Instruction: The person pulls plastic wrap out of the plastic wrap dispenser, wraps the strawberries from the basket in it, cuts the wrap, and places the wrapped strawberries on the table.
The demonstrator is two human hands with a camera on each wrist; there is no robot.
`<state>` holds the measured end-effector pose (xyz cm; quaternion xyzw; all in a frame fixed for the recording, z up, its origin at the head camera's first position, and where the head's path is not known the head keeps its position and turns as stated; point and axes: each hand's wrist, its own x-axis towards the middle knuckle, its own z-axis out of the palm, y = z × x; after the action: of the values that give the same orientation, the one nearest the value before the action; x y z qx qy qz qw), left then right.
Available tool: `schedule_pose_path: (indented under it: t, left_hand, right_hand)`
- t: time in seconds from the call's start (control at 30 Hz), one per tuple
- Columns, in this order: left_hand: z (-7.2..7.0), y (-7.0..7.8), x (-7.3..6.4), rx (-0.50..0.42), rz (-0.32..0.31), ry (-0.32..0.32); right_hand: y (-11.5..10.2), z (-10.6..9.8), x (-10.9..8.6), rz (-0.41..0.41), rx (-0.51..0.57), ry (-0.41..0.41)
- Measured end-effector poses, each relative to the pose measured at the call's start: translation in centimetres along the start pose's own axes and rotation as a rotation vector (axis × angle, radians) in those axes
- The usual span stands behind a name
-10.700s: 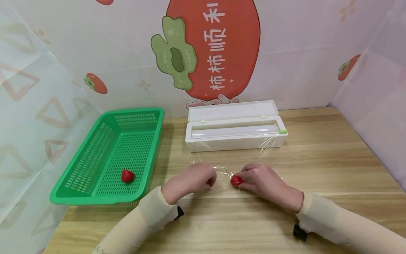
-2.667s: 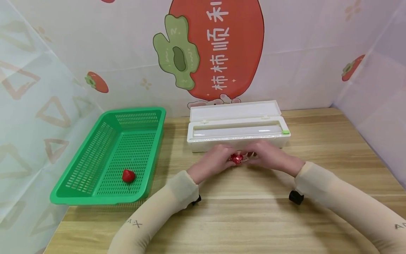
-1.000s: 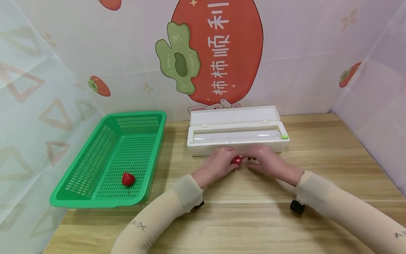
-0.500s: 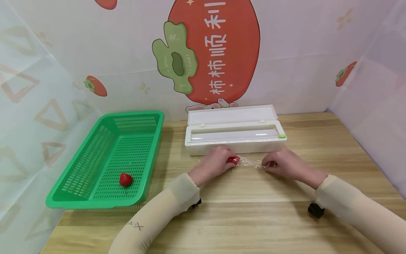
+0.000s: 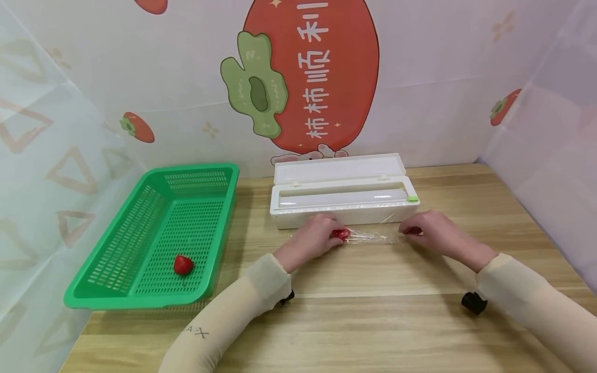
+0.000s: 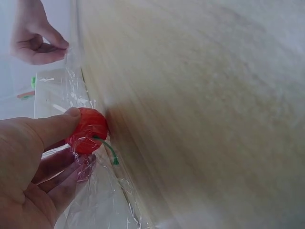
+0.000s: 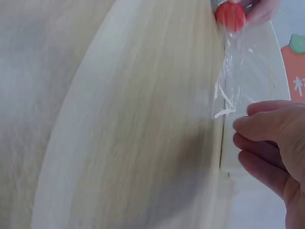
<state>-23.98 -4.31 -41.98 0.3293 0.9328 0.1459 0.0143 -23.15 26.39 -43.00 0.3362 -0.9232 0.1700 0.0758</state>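
My left hand [image 5: 313, 237] holds a red cherry-like fruit [image 6: 89, 130] between thumb and fingers, just in front of the white box. A thin green stem [image 6: 107, 148] sticks out of the fruit. Clear plastic wrap [image 5: 366, 237] covers it and trails to the right in a crumpled tail. My right hand [image 5: 431, 231] hovers off the end of that tail. In the right wrist view its fingers [image 7: 259, 125] are bent and slightly parted, close to the film's edge. Whether a thin strip of film still touches them is hard to see.
Behind the hands stands the long white wrap box [image 5: 345, 213], lid [image 5: 340, 168] raised, with a roll [image 5: 342, 198] inside and a green slider [image 5: 412, 199] at its right end. To the left, a green basket [image 5: 233, 207] holds another red fruit [image 5: 183, 265].
Earlier the fruit lay nearer the front and both hands gathered film round it. Over the last second my right hand has drawn away rightward along the film, while my left keeps its hold.
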Motion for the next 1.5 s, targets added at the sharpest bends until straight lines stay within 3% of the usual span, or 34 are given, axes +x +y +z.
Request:
schedule_pose_path:
  t: [0.47, 0.8, 1.0, 1.5]
  left_hand:
    - [0.1, 0.0, -0.1, 0.013, 0.016, 0.006]
    - [0.1, 0.3, -0.2, 0.033, 0.014, 0.008]
    - [0.4, 0.4, -0.4, 0.041, 0.008, 0.027]
    - [0.4, 0.3, -0.6, 0.073, 0.051, 0.052]
  right_hand:
    - [-0.1, -1.6, -0.2, -0.028, -0.044, 0.23]
    - [-0.5, -2.1, -0.4, 0.006, -0.113, 0.386]
    - [-0.6, -1.9, -0.3, 0.002, -0.145, 0.411]
    - [-0.7, -1.4, -0.1, -0.01, -0.224, 0.367]
